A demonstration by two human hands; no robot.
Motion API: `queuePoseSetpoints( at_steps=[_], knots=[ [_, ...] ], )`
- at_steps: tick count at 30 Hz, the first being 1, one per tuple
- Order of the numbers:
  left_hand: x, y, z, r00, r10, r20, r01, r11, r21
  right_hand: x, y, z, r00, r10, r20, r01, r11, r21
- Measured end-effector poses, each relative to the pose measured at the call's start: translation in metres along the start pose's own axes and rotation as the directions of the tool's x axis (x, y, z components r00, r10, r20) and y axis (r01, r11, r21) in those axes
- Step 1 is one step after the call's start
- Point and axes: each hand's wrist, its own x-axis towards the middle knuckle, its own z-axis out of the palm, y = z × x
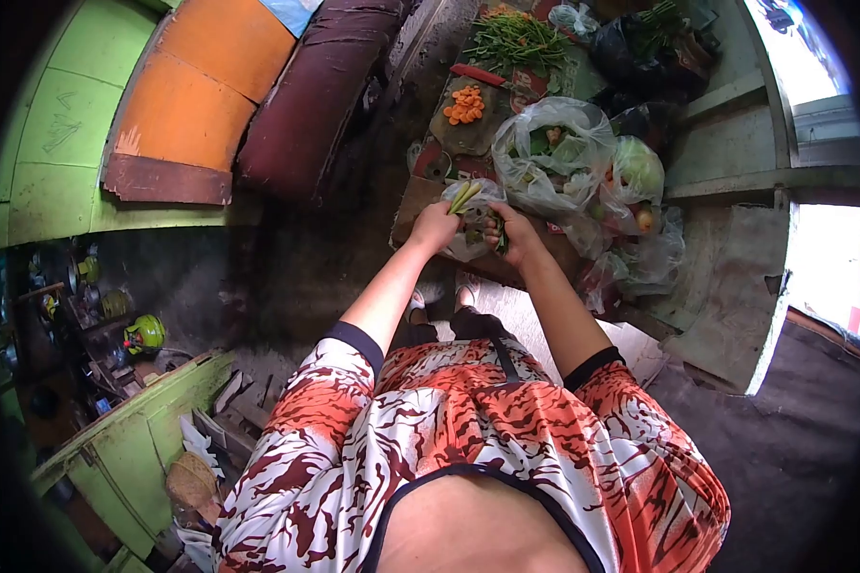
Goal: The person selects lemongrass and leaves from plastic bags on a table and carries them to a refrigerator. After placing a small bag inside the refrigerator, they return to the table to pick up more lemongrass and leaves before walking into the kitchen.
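Above the near edge of a low table (406,212), my left hand (436,227) is closed around some slim yellow-green vegetable pieces (464,197), whose tips stick out at the top. Close by on the right, my right hand (516,235) has its fingers curled round something green and thin, mostly hidden by the fingers. The two hands are a small gap apart. A clear plastic bag (470,250) lies between and beneath them.
Orange carrot slices (464,105) lie on a cutting board (457,139), with a red-handled knife (478,74) behind. Cut greens (518,43) are farther back. Bags of vegetables (556,158) and a cabbage (639,170) stand right of my hands.
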Motion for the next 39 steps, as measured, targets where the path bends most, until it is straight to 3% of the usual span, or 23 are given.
queuePoseSetpoints(
  at_steps=[2,6,10,14,17,22,24,27,30,31,34,35,37,38,39],
  knots=[
    [-0.013,0.014,-0.007,1.000,0.017,-0.017,-0.017,0.999,0.028,-0.004,-0.002,0.004,0.988,0.141,0.070,-0.139,0.990,-0.034],
    [-0.025,0.020,-0.013,0.978,0.167,-0.127,-0.164,0.986,0.028,-0.018,-0.004,0.025,0.987,0.148,0.066,-0.137,0.980,-0.145],
    [-0.052,0.025,-0.043,0.908,0.331,-0.257,-0.318,0.944,0.090,-0.029,-0.004,0.068,0.965,0.180,0.193,-0.123,0.953,-0.278],
    [-0.096,0.028,-0.091,0.877,0.332,-0.348,-0.291,0.942,0.166,-0.035,0.009,0.126,0.937,0.272,0.218,-0.179,0.912,-0.368],
    [-0.115,0.000,-0.121,0.843,0.328,-0.428,-0.258,0.942,0.214,-0.027,0.028,0.169,0.926,0.320,0.203,-0.156,0.810,-0.565],
    [-0.183,-0.061,-0.189,0.807,0.250,-0.535,-0.117,0.956,0.270,-0.011,0.109,0.250,0.888,0.390,0.245,-0.029,0.577,-0.816],
    [-0.197,-0.071,-0.199,0.820,0.196,-0.539,-0.053,0.962,0.269,-0.011,0.125,0.267,0.865,0.441,0.241,-0.039,0.538,-0.842],
    [-0.241,-0.123,-0.233,0.785,0.146,-0.603,0.024,0.964,0.264,0.006,0.198,0.301,0.793,0.545,0.274,-0.008,0.459,-0.889],
    [-0.282,-0.173,-0.257,0.769,0.040,-0.638,0.098,0.979,0.179,0.022,0.258,0.332,0.729,0.643,0.234,-0.012,0.353,-0.935],
    [-0.284,-0.142,-0.250,0.777,-0.024,-0.629,0.103,0.991,0.090,0.015,0.235,0.325,0.711,0.674,0.200,-0.038,0.321,-0.946],
    [-0.314,-0.175,-0.288,0.773,-0.145,-0.618,0.109,0.989,-0.095,0.041,0.279,0.365,0.582,0.794,0.178,0.023,0.202,-0.979],
    [-0.324,-0.183,-0.304,0.777,-0.188,-0.601,0.085,0.977,-0.196,0.047,0.292,0.378,0.554,0.803,0.219,0.001,0.263,-0.965],
    [-0.334,-0.209,-0.329,0.757,-0.321,-0.569,0.059,0.901,-0.429,0.063,0.308,0.418,0.530,0.830,0.176,0.024,0.192,-0.981],
    [-0.349,-0.188,-0.343,0.758,-0.386,-0.526,0.034,0.829,-0.559,0.037,0.293,0.440,0.547,0.831,0.098,-0.013,0.125,-0.992],
    [-0.343,-0.214,-0.347,0.736,-0.393,-0.552,0.031,0.833,-0.553,0.048,0.301,0.459,0.584,0.810,0.056,-0.066,0.116,-0.991]
  ],
)
